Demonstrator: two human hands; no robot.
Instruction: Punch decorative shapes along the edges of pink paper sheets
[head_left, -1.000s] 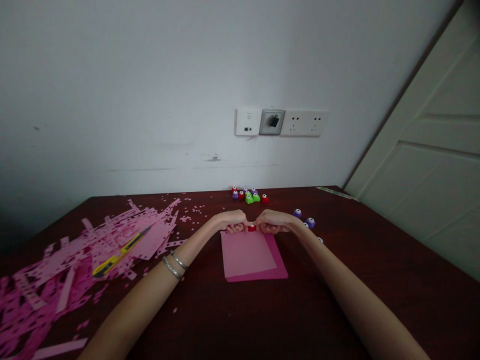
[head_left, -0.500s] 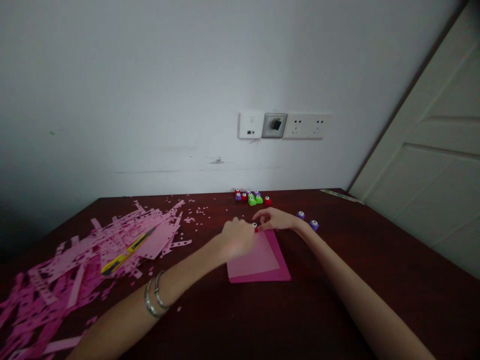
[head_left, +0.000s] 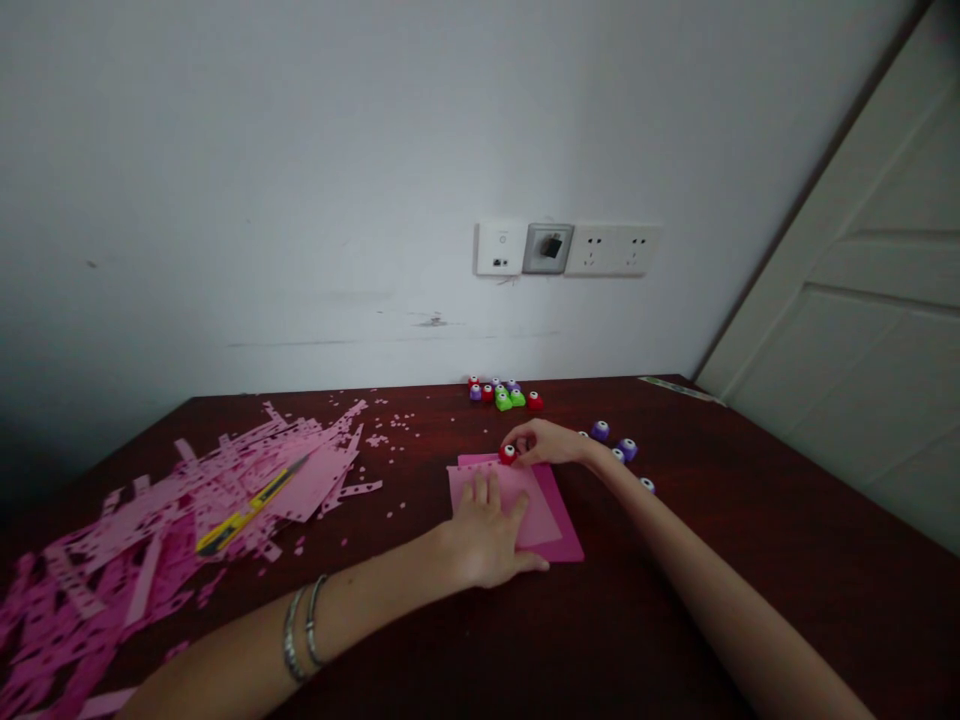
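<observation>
My left hand (head_left: pixel 487 535) lies flat, fingers spread, on a light pink paper sheet (head_left: pixel 538 520). That sheet rests askew over darker pink paper (head_left: pixel 562 500), with a row of small marks along its far edge. At the far edge of the paper, my right hand (head_left: pixel 541 442) has its fingers curled round the side of a small red paper punch (head_left: pixel 508 455) with a white button on top. Part of the right fingers is hidden behind the punch and the hand.
More red, purple and green punches (head_left: pixel 503 400) cluster near the wall. Several purple ones (head_left: pixel 627 449) stand beside my right forearm. Punched pink strips and scraps (head_left: pixel 161 520) pile up at the left, with a yellow utility knife (head_left: pixel 251 508) on top.
My left hand has left the punch, come back toward me and opened flat on the paper. The light sheet has shifted toward me, baring darker paper behind. My right hand stays at the punch.
</observation>
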